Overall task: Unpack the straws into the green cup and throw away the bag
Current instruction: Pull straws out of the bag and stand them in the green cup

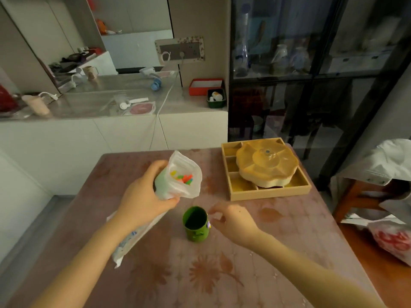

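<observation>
1. Dim room, pink flowered bench (pixel 278 252).
2. Left hand (pixel 142 196) wrapped around open bag (pixel 180 176), coloured straws (pixel 183 177) showing inside.
3. Green cup (pixel 196 223) upright below bag.
4. Right hand (pixel 231 221) loosely curled, empty, beside cup.

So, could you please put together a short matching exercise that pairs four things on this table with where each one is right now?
Things:
1. bag of straws
2. green cup
3. wooden compartment tray
4. right hand

Places:
A. far right part of the table, with a scalloped lid resting on it
B. held up in the left hand, mouth open
C. beside the cup's rim, holding nothing
D. standing upright and empty between the two hands

Pairs: 1-B, 2-D, 3-A, 4-C
</observation>
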### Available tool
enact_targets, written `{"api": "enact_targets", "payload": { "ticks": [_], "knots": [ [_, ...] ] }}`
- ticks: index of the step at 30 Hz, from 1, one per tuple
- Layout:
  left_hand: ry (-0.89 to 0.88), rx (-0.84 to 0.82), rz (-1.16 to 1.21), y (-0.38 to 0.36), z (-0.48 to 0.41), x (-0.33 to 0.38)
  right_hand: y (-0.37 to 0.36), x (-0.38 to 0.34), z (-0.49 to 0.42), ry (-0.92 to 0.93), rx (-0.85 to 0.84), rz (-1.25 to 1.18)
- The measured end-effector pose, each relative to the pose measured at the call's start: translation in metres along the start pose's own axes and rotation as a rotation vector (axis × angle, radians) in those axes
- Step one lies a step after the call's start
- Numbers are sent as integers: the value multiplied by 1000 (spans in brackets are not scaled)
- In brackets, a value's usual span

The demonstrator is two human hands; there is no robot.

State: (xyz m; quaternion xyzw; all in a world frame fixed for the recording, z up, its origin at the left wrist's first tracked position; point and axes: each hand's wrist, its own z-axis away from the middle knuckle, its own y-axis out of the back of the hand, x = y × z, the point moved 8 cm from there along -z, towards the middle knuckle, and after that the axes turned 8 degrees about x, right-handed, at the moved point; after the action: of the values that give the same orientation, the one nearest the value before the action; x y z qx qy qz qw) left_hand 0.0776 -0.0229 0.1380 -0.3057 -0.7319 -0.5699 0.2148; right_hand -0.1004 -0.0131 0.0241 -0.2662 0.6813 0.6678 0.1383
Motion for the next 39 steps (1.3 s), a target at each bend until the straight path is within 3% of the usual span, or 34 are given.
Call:
{"api": "enact_targets", "payload": {
  "ticks": [8,12,19,27,30,33,36,39],
  "knots": [
    [-168,-23,-198,-25,12,-43,-104,9,-21,120,-265,469],
    [-208,-93,-242,-44,11,-59,-103,4,-23,261,-210,516],
    [-342,-114,-398,-71,9,-69,-91,31,8,264,-148,510],
    [-391,-176,-392,-94,9,-61,-81,37,32,323,-124,556],
    [-413,-207,-434,-97,8,-59,-58,38,30,128,-53,267],
    [-467,-215,-566,-96,4,-52,-10,36,27,-188,296,-233],
    [-497,-243,-737,-95,-6,-36,-16,25,15,-483,204,-730],
    [-557,-291,-861,-99,-16,-16,-34,17,3,-700,82,-1009]
  ]
}}
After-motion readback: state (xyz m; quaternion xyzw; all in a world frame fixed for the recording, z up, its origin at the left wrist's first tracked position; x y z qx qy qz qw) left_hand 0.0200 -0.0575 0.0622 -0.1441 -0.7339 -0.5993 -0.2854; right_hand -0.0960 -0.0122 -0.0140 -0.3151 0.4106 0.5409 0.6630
